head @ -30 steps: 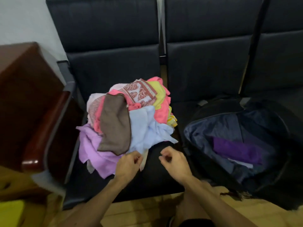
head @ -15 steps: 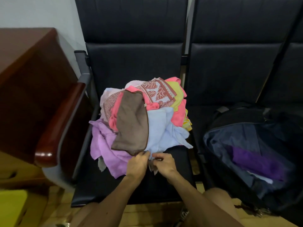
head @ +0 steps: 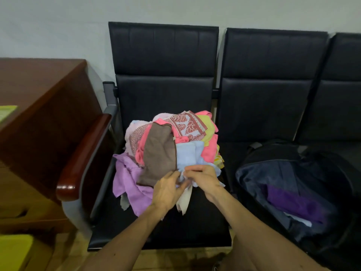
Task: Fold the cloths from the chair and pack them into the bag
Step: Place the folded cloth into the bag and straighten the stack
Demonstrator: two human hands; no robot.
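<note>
A heap of cloths is piled on the black chair seat (head: 195, 222): a brown cloth (head: 159, 157), a light blue cloth (head: 188, 154), a lilac cloth (head: 129, 178), pink, yellow and a red leaf-patterned one (head: 187, 125). My left hand (head: 168, 189) and my right hand (head: 203, 178) meet at the heap's front edge, both pinching the light blue cloth's lower edge. A cream cloth (head: 184, 200) hangs just under my hands. The open black bag (head: 252, 173) sits on the neighbouring seat to the right, with a purple cloth (head: 293, 202) inside.
A dark wooden desk (head: 39, 106) stands at the left, close against the chair's wooden armrest (head: 84, 157). More black seats (head: 273, 85) continue to the right along the wall. A yellow-green object (head: 13, 251) lies low at the left.
My hands have come together from apart at the heap's front and taken hold of the light blue cloth. The view has tilted up and shifted left, showing the wall.
</note>
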